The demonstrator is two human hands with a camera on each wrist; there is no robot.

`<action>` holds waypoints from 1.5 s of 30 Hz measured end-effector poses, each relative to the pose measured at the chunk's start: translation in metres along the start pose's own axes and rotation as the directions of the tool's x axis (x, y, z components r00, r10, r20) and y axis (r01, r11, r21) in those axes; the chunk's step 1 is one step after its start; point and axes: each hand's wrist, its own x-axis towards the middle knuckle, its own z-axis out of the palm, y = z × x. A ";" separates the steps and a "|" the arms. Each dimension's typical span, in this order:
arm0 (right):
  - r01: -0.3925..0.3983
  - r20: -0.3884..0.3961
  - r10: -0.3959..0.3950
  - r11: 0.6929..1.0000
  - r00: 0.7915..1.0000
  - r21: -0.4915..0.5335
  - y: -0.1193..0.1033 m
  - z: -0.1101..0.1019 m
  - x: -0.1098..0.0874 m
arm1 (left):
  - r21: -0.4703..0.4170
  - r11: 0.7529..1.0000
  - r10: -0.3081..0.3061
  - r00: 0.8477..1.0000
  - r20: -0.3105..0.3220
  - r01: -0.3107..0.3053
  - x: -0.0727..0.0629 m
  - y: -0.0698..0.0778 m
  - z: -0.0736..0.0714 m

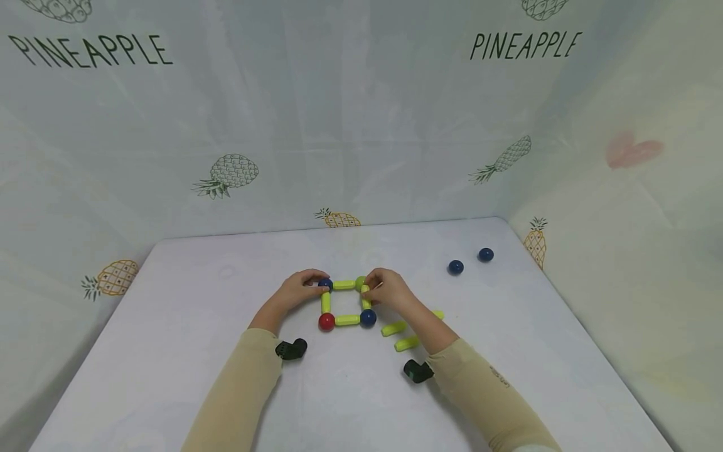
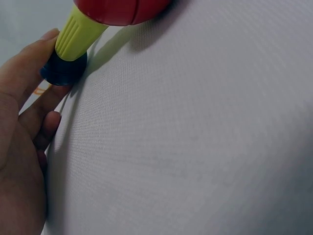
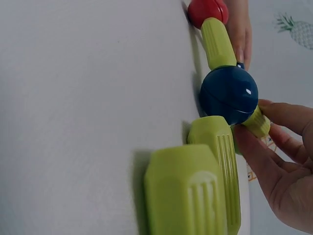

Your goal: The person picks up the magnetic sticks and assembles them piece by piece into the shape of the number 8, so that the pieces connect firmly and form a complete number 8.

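Four-sided frame of yellow-green rods and balls lies on the table. Its corners are a red ball (image 1: 326, 322), a near blue ball (image 1: 368, 318), a far blue ball (image 1: 325, 284) and a green ball (image 1: 360, 283). My left hand (image 1: 299, 289) grips the far blue ball, thumb on one side and fingers on the other, as the left wrist view shows. With thumb and fingers my right hand (image 1: 391, 290) pinches the right-side rod (image 1: 366, 296), between the green ball and the near blue ball. The green ball is partly hidden by those fingers.
Several loose yellow-green rods (image 1: 393, 328) lie beside the right forearm, partly covered by it. Two blue balls (image 1: 455, 267) sit at the back right of the white table (image 1: 169, 351). A cloth with pineapple prints (image 1: 234, 170) hangs behind. Black wrist devices (image 1: 291, 349) are at both cuffs.
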 end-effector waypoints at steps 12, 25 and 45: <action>-0.014 0.059 0.017 0.998 0.998 -0.054 -0.001 -0.004 -0.007 | -0.004 1.000 0.000 1.000 -0.003 0.000 -0.001 0.007 0.000; 0.040 0.053 -0.033 0.991 0.998 -0.131 -0.004 -0.011 -0.012 | -0.001 1.000 0.003 1.000 -0.006 -0.003 -0.001 0.008 0.001; 0.050 0.136 -0.020 0.976 0.990 -0.214 0.016 -0.024 -0.040 | -0.035 0.999 0.042 0.999 0.015 -0.041 -0.013 -0.004 -0.004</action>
